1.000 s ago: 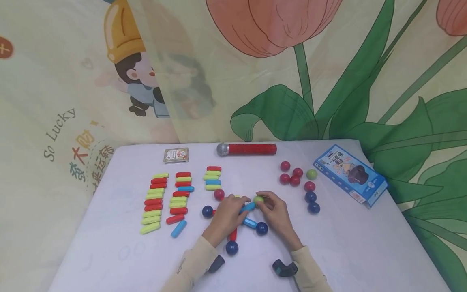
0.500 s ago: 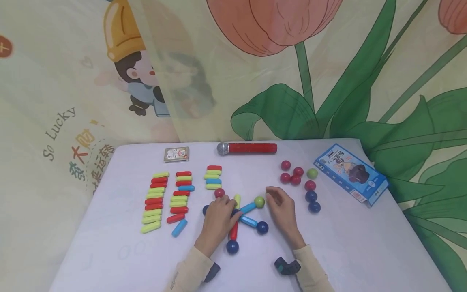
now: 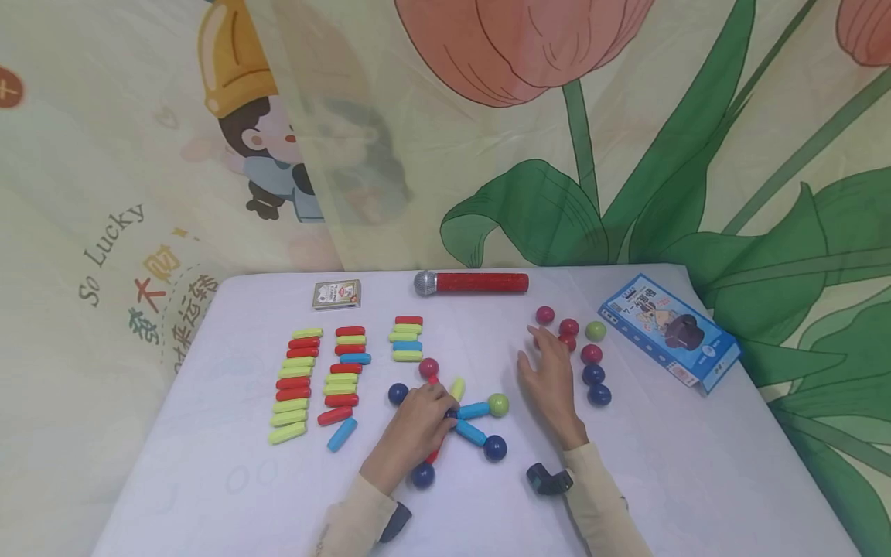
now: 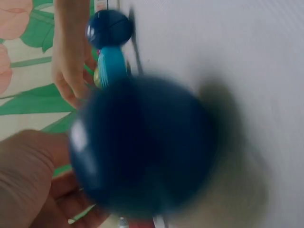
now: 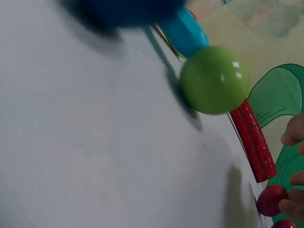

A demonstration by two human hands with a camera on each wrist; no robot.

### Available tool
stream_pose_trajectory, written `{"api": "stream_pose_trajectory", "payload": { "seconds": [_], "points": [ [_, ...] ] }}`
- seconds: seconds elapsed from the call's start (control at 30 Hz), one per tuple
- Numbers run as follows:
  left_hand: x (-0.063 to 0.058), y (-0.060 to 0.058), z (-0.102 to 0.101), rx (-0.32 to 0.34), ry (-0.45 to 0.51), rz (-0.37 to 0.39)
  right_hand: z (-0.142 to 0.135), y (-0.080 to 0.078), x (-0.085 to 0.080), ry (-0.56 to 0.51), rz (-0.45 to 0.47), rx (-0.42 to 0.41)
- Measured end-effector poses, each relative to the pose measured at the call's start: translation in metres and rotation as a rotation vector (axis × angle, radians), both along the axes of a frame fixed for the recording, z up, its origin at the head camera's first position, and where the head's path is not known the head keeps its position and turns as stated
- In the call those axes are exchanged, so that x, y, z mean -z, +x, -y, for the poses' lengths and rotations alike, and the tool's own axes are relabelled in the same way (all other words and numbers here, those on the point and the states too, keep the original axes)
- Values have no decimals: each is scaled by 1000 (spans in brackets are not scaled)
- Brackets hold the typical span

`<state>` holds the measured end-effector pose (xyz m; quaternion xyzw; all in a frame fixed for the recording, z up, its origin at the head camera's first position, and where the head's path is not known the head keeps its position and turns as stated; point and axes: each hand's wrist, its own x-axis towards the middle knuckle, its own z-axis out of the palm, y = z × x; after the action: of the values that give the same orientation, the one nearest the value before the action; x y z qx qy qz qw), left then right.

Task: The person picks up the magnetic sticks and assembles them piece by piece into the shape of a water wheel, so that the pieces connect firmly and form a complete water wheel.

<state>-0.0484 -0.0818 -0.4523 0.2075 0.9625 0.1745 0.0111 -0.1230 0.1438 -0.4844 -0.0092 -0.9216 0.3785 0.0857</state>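
My left hand (image 3: 416, 424) grips the dark blue centre ball (image 3: 451, 419) of a star-shaped build of coloured rods and balls, covering part of it. A blue rod (image 3: 475, 411) runs out to a green ball (image 3: 498, 404), another to a blue ball (image 3: 495, 449). More rods lead to a red ball (image 3: 428, 367) and a near blue ball (image 3: 422, 475); a yellow-green rod (image 3: 457, 388) has a bare end. My right hand (image 3: 553, 383) reaches over a cluster of loose red balls (image 3: 568, 327), fingers spread. In the right wrist view its fingertips overlap a red ball (image 5: 272, 200).
Red, yellow-green and blue rods (image 3: 341, 381) lie in columns at left. Loose blue balls (image 3: 599, 395) and a green ball (image 3: 595, 331) lie at right, beside a blue box (image 3: 668, 333). A red microphone (image 3: 480, 283) and a small card box (image 3: 337, 295) sit at the back.
My right hand has let go of the star's green ball and moved right and away to the loose red balls. The star has turned clockwise under my left hand.
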Motion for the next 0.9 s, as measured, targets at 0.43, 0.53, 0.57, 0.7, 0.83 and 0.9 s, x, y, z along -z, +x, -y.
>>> {"api": "stream_pose_trajectory", "payload": {
  "seconds": [0.43,0.53,0.57,0.7,0.83,0.9],
  "points": [
    [-1,-4,17,106,127,126,4,-5,3,98,9,-19],
    [2,-6,17,40,179,89,4,-5,3,116,-15,-14],
    [2,-7,16,16,191,72,4,-5,3,128,-21,-15],
    [2,-11,11,-46,213,46,4,-7,8,148,-26,-27],
    [2,-15,4,-37,181,94,5,-9,12,108,-37,-42],
    [4,-16,1,-26,164,114,7,-9,12,87,-54,-46]
  ]
}}
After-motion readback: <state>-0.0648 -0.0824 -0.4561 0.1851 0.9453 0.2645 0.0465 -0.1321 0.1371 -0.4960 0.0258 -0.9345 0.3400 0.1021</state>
